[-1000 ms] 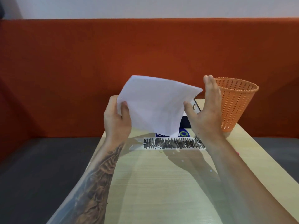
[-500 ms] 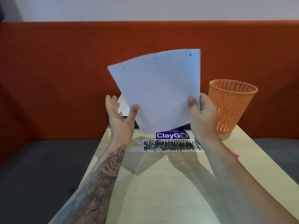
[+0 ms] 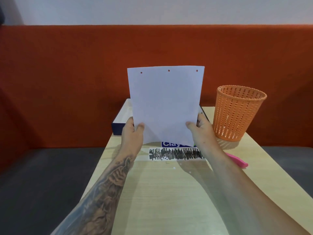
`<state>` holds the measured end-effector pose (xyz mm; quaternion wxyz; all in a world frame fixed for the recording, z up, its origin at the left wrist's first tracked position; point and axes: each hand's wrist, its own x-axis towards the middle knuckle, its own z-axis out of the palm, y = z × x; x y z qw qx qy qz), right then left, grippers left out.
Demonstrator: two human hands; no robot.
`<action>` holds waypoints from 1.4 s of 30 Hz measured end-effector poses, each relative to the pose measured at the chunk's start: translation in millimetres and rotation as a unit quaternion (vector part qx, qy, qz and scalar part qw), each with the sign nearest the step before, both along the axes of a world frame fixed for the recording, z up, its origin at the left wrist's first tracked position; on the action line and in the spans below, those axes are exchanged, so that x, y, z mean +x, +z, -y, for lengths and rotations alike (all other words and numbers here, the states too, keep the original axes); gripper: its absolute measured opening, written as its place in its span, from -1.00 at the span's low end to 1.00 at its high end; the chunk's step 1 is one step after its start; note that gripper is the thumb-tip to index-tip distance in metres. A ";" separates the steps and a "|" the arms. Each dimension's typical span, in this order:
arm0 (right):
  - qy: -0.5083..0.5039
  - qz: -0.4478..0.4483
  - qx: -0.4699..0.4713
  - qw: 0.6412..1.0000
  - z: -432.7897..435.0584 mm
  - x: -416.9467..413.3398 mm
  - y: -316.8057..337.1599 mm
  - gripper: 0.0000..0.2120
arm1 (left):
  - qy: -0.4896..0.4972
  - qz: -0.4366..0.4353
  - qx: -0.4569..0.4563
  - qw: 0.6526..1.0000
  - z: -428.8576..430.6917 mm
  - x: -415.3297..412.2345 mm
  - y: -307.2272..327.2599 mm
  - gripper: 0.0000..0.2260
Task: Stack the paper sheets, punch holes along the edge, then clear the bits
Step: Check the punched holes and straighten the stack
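I hold a stack of white paper sheets (image 3: pixel 165 102) upright above the wooden table (image 3: pixel 169 192). Three punched holes run along its top edge. My left hand (image 3: pixel 133 131) pinches the lower left corner, thumb on the front. My right hand (image 3: pixel 201 131) pinches the lower right corner the same way. A few small white paper bits (image 3: pixel 173 167) lie on the table below the sheets. A pink tool (image 3: pixel 237 161), probably the hole punch, lies to the right, partly hidden by my right forearm.
An orange mesh basket (image 3: pixel 237 114) stands at the back right of the table. Behind the sheets lies a dark blue box (image 3: pixel 118 126). A blue "Clay" label (image 3: pixel 171 144) and a scribbled strip (image 3: pixel 174 154) sit on the table. An orange sofa back rises behind.
The sheets went from tilted and bent to upright and squared. My right hand took hold first, then my left hand closed on the lower left corner.
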<state>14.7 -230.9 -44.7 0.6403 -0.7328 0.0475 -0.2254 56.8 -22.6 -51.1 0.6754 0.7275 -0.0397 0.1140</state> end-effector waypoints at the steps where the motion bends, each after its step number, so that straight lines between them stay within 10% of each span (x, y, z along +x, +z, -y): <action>1: 0.011 -0.031 -0.015 0.999 1.3 1.2 -3.3 -0.70 | -0.012 -0.022 0.011 1.000 -0.1 0.2 -3.2 -0.81; 12: -0.021 0.054 -0.042 0.997 0.2 -4.6 26.2 -0.62 | 0.016 0.036 0.042 0.998 -10.4 1.0 13.0 -0.77; 17: -0.181 0.143 -0.222 0.947 15.7 3.9 77.3 -0.24 | 0.040 0.095 0.083 0.991 -25.3 17.0 39.5 -0.78; 23: -0.149 0.138 -0.366 0.908 19.9 35.5 122.3 -0.40 | 0.039 0.160 0.197 0.967 -40.0 42.1 82.6 -0.78; 28: -0.107 0.106 -0.266 0.952 21.5 52.1 127.3 -0.93 | 0.057 0.165 0.191 0.966 -44.4 66.9 103.9 -0.75; 30: -0.105 0.100 -0.230 0.962 23.1 57.8 123.5 -0.95 | 0.088 0.148 0.143 0.974 -44.4 78.9 102.4 -0.85; 36: -0.104 0.079 -0.090 0.987 27.9 73.8 106.4 -0.95 | 0.068 -0.020 0.043 0.997 -41.4 109.1 78.4 -0.30; 42: -0.116 -0.006 -0.056 0.992 37.6 90.6 77.5 -0.94 | 0.025 -0.035 0.102 0.994 -26.9 119.0 56.1 -0.48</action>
